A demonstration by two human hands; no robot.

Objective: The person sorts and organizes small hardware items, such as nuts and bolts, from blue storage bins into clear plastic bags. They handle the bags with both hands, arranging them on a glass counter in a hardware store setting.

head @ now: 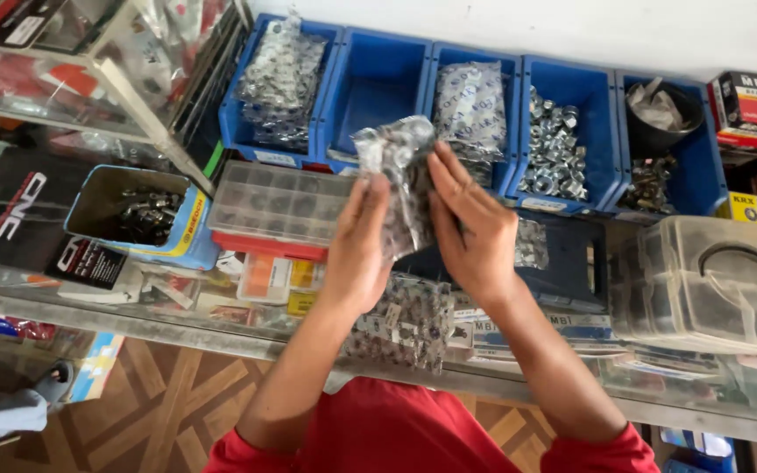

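Left hand (pixel 357 250): raised over the bench, fingers up, palm pressed to the left side of a clear plastic bag of small metal parts (pixel 405 180); grip closed on the bag.
Right hand (pixel 473 229): opposite the left, fingers spread along the bag's right side, fingertips near its top; grip closed on the same bag.
Bag in hand: held upright between both palms, above the front edge of the blue bins, crumpled at the top; contents look like small nuts or washers, which of the two I cannot tell.
Second bag (pixel 400 322): similar clear bag of dark small parts, lying flat on the glass bench (pixel 81 302) just below the hands.
Blue bins (pixel 377 83): five in a row at the back of the bench; first holds stacked bagged parts, second looks bare, third a bagged pack, fourth loose silvery nuts (pixel 554 144), fifth a dark bowl and loose hardware.
Compartment box (pixel 278 203): clear lid, red base, left of the hands, in front of the first bin.
Open carton (pixel 137 215): blue and yellow, dark metal pieces inside, further left.
Clear lidded container (pixel 711 285): right end of the bench.
Clothing: red sleeves, both forearms bare.
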